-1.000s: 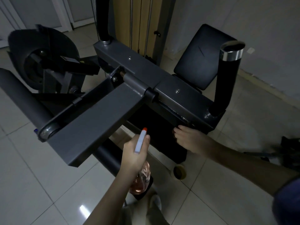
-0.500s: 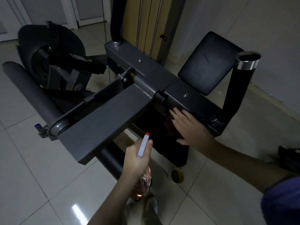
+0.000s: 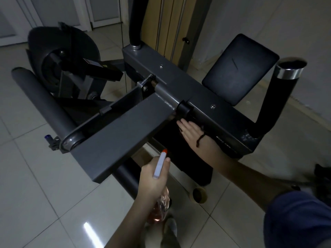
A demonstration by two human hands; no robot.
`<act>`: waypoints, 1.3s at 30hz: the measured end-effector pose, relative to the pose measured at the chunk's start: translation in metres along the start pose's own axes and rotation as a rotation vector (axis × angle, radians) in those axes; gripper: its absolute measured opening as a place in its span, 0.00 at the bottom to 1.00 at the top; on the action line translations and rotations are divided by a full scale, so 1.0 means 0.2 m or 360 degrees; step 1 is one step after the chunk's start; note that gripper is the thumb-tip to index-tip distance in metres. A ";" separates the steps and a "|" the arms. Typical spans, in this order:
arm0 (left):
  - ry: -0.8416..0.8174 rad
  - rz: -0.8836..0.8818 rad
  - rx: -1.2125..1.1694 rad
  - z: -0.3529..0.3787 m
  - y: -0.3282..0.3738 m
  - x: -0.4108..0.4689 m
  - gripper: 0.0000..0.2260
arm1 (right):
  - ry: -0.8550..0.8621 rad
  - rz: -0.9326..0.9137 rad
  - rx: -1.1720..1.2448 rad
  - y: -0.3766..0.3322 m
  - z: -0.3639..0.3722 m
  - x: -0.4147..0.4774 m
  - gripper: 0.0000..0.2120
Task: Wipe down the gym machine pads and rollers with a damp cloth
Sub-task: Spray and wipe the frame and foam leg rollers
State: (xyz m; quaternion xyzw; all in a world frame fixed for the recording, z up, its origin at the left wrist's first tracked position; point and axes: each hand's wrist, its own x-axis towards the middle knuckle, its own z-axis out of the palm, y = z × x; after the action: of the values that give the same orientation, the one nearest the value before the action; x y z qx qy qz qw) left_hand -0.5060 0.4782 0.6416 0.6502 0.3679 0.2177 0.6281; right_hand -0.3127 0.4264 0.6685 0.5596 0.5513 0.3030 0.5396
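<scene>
My left hand (image 3: 152, 179) grips a spray bottle (image 3: 160, 166) with a white nozzle and an orange tip, held just below the grey machine arm (image 3: 116, 133). My right hand (image 3: 193, 133) lies flat, fingers straight, on the black pad (image 3: 188, 161) under the grey frame beam (image 3: 179, 83). It presses a dark reddish cloth (image 3: 180, 131) that is almost wholly hidden beneath it. A grey roller (image 3: 43, 104) runs along the left, and a darker roller (image 3: 125, 174) lies low under the arm. A square black pad (image 3: 240, 68) stands at the back right.
A black handle with a chrome cap (image 3: 275, 104) rises at the right end of the frame. A round black cam wheel (image 3: 62, 51) sits at the back left. A roll of tape (image 3: 199, 195) lies on the tiled floor, and a dark object (image 3: 322, 174) is at the right edge.
My right hand has slid up and left along the black pad, from near its lower part to just under the frame's pivot. The left hand has kept its hold on the bottle.
</scene>
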 end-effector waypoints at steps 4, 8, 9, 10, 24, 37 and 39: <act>0.0020 -0.0033 0.0004 0.00 -0.02 -0.02 0.11 | 0.0023 -0.0188 0.0106 0.04 -0.01 -0.05 0.29; -0.0008 -0.0060 0.0005 0.01 -0.03 -0.03 0.11 | -0.0081 -0.0395 0.0301 0.02 0.01 -0.18 0.28; -0.0017 -0.0065 -0.0009 0.01 -0.02 -0.04 0.11 | -0.0122 -0.0431 0.0333 0.01 0.02 -0.21 0.28; -0.0024 -0.0060 -0.0018 0.00 -0.02 -0.04 0.11 | -0.0128 -0.0460 0.0376 0.01 0.03 -0.23 0.27; -0.0069 -0.0054 -0.0025 -0.02 -0.05 -0.01 0.09 | 0.0131 -0.0094 0.1604 0.09 -0.06 0.29 0.28; -0.0146 -0.0035 -0.0050 0.00 -0.07 0.01 0.10 | 0.0045 -0.0180 0.0381 0.00 0.03 0.01 0.27; -0.0170 -0.0017 -0.0031 0.00 -0.08 0.00 0.10 | 0.0016 -0.0193 0.0330 -0.01 0.04 -0.04 0.26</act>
State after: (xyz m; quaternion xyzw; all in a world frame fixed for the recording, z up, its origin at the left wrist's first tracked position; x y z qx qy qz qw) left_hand -0.5092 0.4774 0.6251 0.6528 0.3352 0.1829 0.6542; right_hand -0.3073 0.4160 0.6676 0.5765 0.6152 0.2140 0.4933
